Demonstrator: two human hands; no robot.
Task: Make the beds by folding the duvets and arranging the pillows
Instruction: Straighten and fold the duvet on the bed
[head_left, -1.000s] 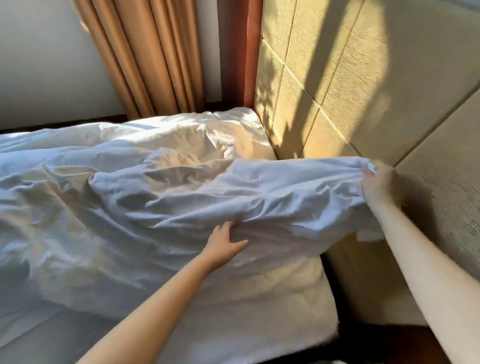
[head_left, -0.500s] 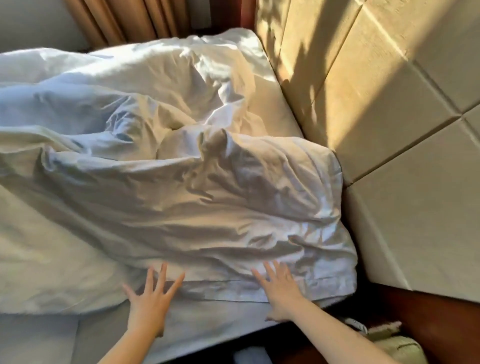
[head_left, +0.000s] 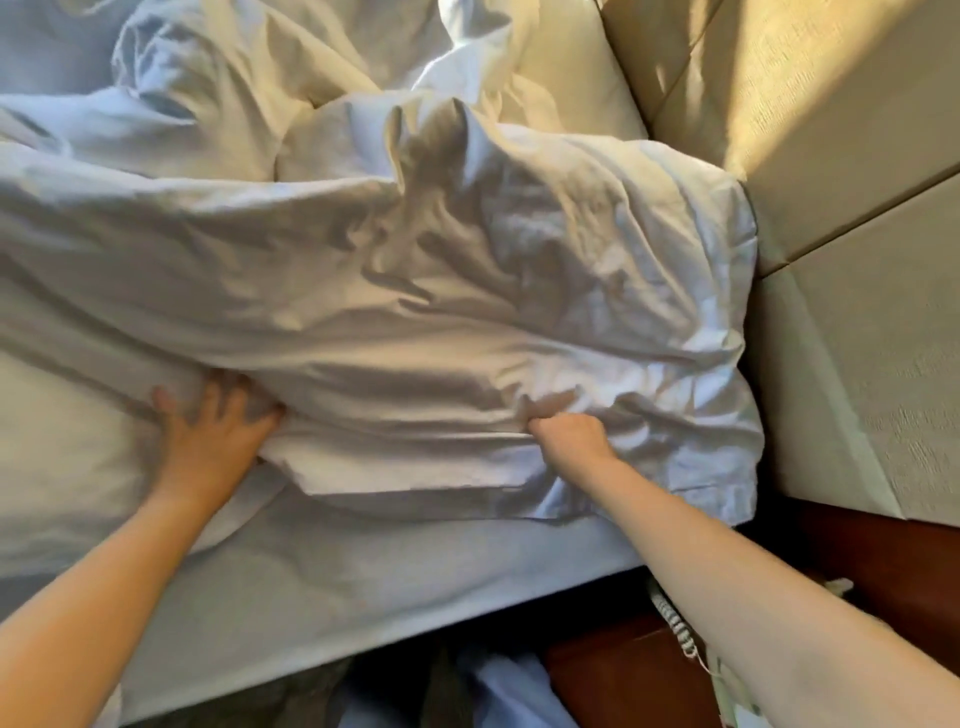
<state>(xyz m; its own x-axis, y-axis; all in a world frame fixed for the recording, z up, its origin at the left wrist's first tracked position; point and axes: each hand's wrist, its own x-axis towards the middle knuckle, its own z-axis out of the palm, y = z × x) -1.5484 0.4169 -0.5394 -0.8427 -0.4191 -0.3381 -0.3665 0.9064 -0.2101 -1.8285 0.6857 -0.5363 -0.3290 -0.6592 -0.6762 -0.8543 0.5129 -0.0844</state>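
**A:** Where's the duvet (head_left: 415, 270) here? Looks like a heap.

**B:** Pretty much. It's bunched across the middle of the bed and spills up toward 12 o'clock. The near fold lies on the sheet (head_left: 337, 571), and the corner at 3 o'clock butts right against the headboard (head_left: 831, 156).

**A:** And the hands?

**B:** The right hand (head_left: 569, 434) is at about 5 o'clock of the heap. Its fingers are curled tight into a bunch of cloth just above the near fold, so it's holding duvet. The left hand (head_left: 208, 431) is at 8 o'clock with fingers spread wide and the tips slid under the fold's edge. Can't see if they hook anything under there.

**A:** Why split like that?

**B:** My guess is one hand anchors the top layer while the other gets beneath to lift, so the fold moves as one piece. Most of the bulk sits beyond both hands, toward 12, so it'll probably drag.

**A:** Anything nearby?

**B:** Nightstand (head_left: 597, 670) at 5 o'clock, with a coiled cord (head_left: 678, 631) beside the right forearm. Both are apart from the duvet.
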